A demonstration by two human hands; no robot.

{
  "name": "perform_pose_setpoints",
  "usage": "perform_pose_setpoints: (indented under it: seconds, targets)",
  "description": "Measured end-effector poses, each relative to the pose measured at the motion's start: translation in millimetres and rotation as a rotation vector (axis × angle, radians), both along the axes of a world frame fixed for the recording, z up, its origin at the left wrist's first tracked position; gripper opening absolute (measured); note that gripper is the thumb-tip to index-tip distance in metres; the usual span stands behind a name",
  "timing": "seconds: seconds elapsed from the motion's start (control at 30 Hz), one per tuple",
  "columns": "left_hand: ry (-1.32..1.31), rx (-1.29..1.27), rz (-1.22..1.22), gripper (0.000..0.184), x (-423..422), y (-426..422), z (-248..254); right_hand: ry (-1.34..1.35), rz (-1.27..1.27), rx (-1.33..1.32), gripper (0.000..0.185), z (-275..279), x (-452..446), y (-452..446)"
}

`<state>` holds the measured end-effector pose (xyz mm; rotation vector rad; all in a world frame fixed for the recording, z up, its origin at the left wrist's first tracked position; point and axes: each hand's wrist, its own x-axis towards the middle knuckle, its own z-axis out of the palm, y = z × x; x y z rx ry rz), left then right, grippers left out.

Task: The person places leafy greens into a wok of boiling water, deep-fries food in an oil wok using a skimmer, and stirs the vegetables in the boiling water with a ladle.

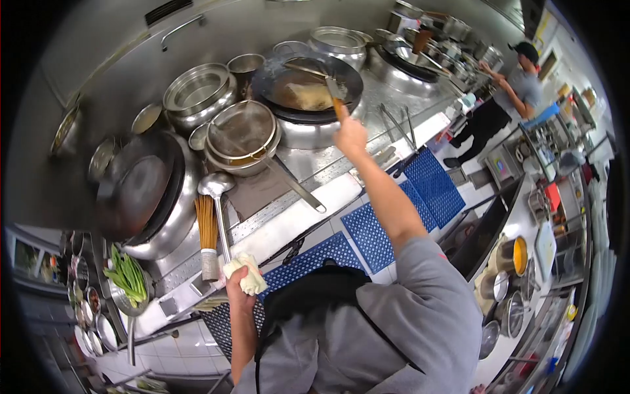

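Observation:
My right hand is closed around the wooden handle of a metal spatula, reaching over a black wok. In that wok, pale yellow food lies in brownish liquid. My left hand grips a folded white cloth by the counter's front edge. A ladle lies with its handle running down to the cloth; whether the hand also holds it, I cannot tell. Beside it is a bamboo wok brush. A round strainer rests on a metal pot between the two hands.
Another wok stands at left, partly smeared. Green vegetables lie in a strainer at the lower left. Tongs sit on the steel counter. Blue mats cover the floor. A co-worker stands at the far right.

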<state>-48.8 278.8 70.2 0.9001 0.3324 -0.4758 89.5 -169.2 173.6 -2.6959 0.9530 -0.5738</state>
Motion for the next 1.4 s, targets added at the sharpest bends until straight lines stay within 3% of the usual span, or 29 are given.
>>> perform_pose_setpoints:
  seconds: [0.13,0.3,0.33,0.37,0.47,0.63,0.73,0.77,0.87,0.9,1.03,1.23,1.4]
  targets:
    - [-0.032,0.067,-0.043,0.052,7,-24,20,-0.098,-0.066,0.203,0.072,-34,14,21]
    - [0.015,0.102,-0.175,0.052,11,-35,11,-0.302,0.145,0.387,0.056,-67,-20,30]
    - [0.021,0.113,-0.169,0.052,11,-38,13,-0.347,0.201,0.407,0.053,-70,-34,28]
    - [0.028,0.124,-0.165,0.053,9,-44,16,-0.561,0.215,0.333,0.039,-78,-50,26]
    - [0.008,0.217,-0.163,0.057,14,-56,17,-0.741,0.162,0.299,0.031,-117,-100,-11]
    - [-0.051,0.32,-0.131,0.06,34,-96,61,-0.403,-0.248,0.301,0.027,-202,-166,-87]
    - [-0.125,0.362,-0.132,0.057,55,-111,65,-0.145,-0.251,0.238,0.036,-253,-163,-119]
    - [-0.14,0.411,-0.116,0.057,59,-116,67,0.017,-0.196,0.352,0.049,-259,-161,-133]
    - [-0.104,0.499,-0.117,0.056,65,-123,71,0.351,-0.106,0.12,0.058,-288,-146,-161]
    - [-0.109,0.547,-0.114,0.056,61,-134,80,0.442,-0.044,0.209,0.06,-297,-137,-173]
    - [-0.119,0.66,-0.126,0.056,47,-144,93,0.732,0.065,0.157,0.048,-319,-119,-203]
    - [-0.107,0.721,-0.171,0.055,32,-152,99,0.657,0.126,0.09,0.047,-367,-134,-222]
    - [-0.132,0.763,-0.139,0.057,21,-166,106,0.604,0.06,0.503,0.069,-373,-123,-235]
